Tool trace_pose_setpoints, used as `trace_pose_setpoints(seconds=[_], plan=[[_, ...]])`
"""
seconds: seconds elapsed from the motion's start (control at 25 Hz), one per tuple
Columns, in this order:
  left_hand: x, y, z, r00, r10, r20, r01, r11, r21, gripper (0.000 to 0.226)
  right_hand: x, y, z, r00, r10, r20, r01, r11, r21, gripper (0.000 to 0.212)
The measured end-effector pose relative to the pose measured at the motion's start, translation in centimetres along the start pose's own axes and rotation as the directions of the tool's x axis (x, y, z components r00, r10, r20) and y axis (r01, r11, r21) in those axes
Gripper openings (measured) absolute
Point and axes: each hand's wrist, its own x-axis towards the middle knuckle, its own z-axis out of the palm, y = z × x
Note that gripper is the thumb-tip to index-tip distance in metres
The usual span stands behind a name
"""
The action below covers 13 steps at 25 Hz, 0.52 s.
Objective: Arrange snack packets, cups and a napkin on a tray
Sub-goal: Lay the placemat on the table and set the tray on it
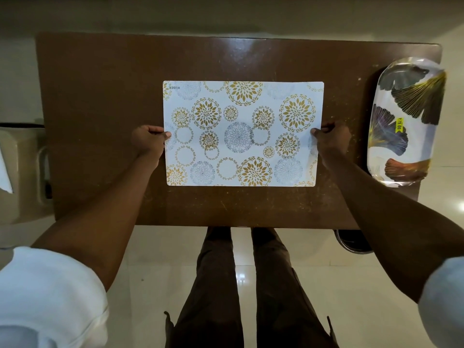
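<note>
A white placemat (242, 133) printed with gold and grey flower circles lies flat in the middle of the brown table (105, 96). My left hand (148, 141) pinches its left edge, thumb on top. My right hand (331, 140) pinches its right edge the same way. An oval white tray (406, 121) with dark and gold leaf prints and a yellow price sticker sits at the table's right end, partly over the edge. It holds nothing. No snack packets or cups are in view.
A beige plastic chair (22, 172) stands left of the table with something white (5, 174) on it. A round metal vessel (354, 242) sits on the floor under the table's near right corner. My legs stand at the near edge.
</note>
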Motion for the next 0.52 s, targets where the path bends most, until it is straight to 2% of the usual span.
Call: trace_pose_setpoints(seconds=[0.52], plan=[[0.03, 0.09, -0.12, 1.000, 0.001, 0.028, -0.001, 1.000, -0.008, 0.027, -0.06, -0.03, 0.22, 0.999, 0.039, -0.010, -0.039, 0.999, 0.002, 0.029]])
